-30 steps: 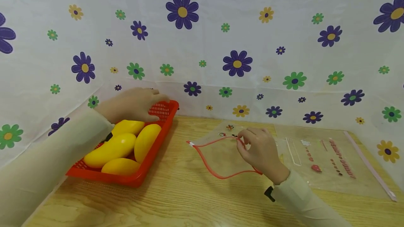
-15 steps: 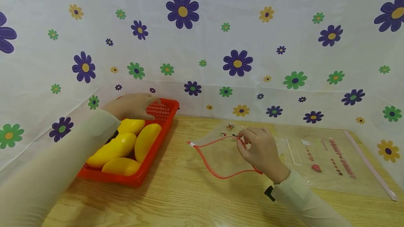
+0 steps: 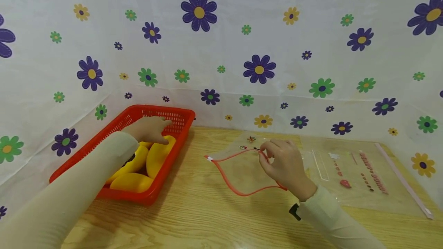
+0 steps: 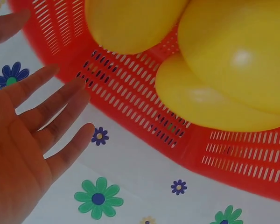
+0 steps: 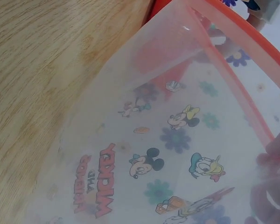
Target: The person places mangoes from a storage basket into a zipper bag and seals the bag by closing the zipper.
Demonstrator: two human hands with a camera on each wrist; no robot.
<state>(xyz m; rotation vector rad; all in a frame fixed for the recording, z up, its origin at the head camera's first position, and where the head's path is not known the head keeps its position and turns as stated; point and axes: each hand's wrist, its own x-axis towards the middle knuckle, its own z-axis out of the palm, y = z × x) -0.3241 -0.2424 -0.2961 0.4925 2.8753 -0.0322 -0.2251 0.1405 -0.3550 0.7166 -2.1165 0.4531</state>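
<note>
My left hand (image 3: pixel 149 129) reaches over a red plastic basket (image 3: pixel 173 166) at the left, above several smooth yellow mangoes (image 3: pixel 160 157). In the left wrist view its fingers (image 4: pixel 67 149) are spread and hold nothing. At the table's middle lies a clear zip bag (image 5: pixel 144 140) with red zipper strips and printed cartoon characters. My right hand (image 3: pixel 285 166) pinches one strip of the bag between thumb and fingers, and the bag's mouth gapes. A white slider (image 3: pixel 210 158) sits at the left corner of the mouth. My left forearm hides part of the basket.
A second clear bag (image 3: pixel 360 180) with a pink zipper strip lies flat at the right on the wooden table (image 3: pixel 194 218). A white flowered cloth (image 3: pixel 221 49) hangs behind and along the sides, close to the basket.
My left hand has come down from above the basket's far end toward the mangoes, and more of the far rim shows. The right hand and the bag have stayed in place.
</note>
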